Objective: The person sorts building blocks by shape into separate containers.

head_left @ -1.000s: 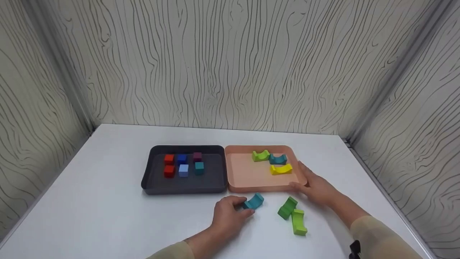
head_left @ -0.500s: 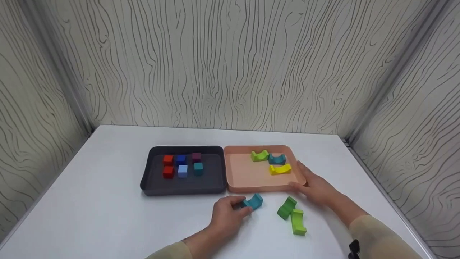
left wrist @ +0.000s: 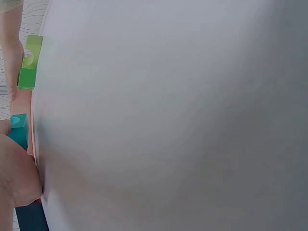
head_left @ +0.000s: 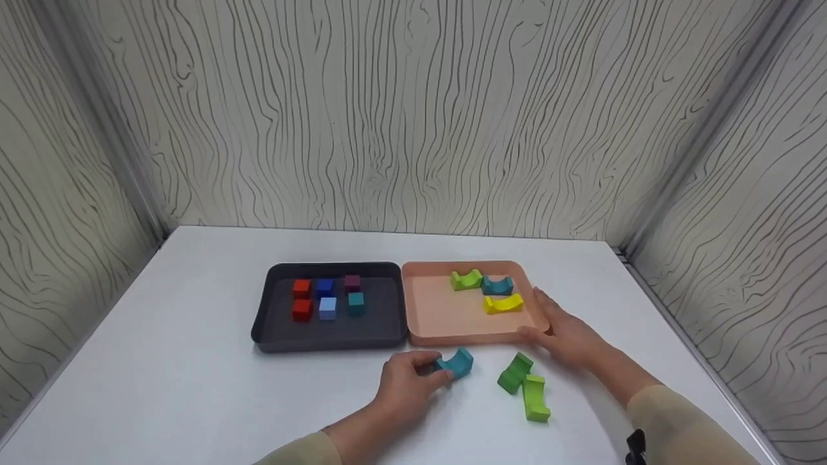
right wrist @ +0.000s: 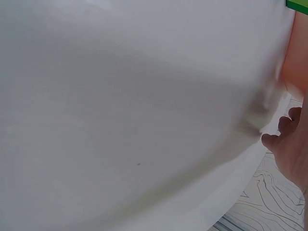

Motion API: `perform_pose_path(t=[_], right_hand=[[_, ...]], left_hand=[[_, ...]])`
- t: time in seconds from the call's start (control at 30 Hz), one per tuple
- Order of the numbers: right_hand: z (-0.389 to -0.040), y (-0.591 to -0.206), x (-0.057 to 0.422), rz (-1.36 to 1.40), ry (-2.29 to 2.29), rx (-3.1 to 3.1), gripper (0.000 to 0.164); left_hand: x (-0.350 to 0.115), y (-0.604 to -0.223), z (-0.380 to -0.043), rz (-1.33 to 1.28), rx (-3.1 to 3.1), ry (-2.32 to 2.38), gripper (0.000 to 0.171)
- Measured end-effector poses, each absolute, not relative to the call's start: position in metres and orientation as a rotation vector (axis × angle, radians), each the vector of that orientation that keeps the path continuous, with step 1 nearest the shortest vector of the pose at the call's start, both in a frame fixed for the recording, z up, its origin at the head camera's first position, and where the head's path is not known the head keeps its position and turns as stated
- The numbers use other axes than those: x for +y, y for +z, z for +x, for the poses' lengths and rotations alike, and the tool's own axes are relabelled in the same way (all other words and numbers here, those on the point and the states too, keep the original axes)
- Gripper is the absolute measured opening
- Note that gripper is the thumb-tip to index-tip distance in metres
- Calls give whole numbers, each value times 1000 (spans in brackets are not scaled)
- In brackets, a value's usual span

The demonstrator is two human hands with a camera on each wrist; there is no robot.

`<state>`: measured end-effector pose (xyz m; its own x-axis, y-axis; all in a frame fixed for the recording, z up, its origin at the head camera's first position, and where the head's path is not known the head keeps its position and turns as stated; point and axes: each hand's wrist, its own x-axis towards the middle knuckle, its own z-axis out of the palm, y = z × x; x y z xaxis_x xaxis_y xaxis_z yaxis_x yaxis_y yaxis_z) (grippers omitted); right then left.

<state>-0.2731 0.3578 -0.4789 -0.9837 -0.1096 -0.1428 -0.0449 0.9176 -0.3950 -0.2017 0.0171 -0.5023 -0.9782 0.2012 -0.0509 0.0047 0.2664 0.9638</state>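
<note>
My left hand (head_left: 404, 385) pinches a teal curved block (head_left: 461, 363) between thumb and fingers, in front of the peach tray (head_left: 429, 332). In the left wrist view the teal block (left wrist: 19, 129) shows at the left edge beside my hand (left wrist: 18, 173). My right hand (head_left: 568, 336) holds the tray's near right corner, thumb at the front and fingers along the right side. Inside this tray lie a lime curved block (head_left: 466, 281), a teal one (head_left: 497, 288) and a yellow one (head_left: 504, 305). A green curved block (head_left: 515, 374) and a lime one (head_left: 535, 402) lie between my hands.
A dark grey tray (head_left: 381, 329) stands against the peach tray's left side. Several small cubes sit in it, among them a red cube (head_left: 302, 310) and a light blue cube (head_left: 327, 310). Patterned panels (head_left: 362, 129) wall the white table (head_left: 161, 387) at the back and sides.
Almost nothing differs. The view has shifted very slightly; my left hand keeps its pinch on the teal curved block and my right hand stays at the tray corner.
</note>
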Motion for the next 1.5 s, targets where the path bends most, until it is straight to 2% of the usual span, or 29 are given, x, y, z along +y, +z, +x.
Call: perform_pose_path(t=[0.43, 1.0, 1.17, 1.5], right_hand=[[-271, -475, 358, -179, -490, 2951, 110], [-272, -479, 358, -163, -518, 2935, 109], [-271, -480, 358, -170, -518, 2942, 107], [-271, -478, 357, -160, -556, 2928, 107]], left_hand=[[18, -500, -201, 164, 2313, 1801, 39], [19, -473, -197, 314, 2304, 1779, 35], [18, -459, -202, 386, 2325, 1802, 31], [11, -431, -225, 424, 2381, 1806, 37]])
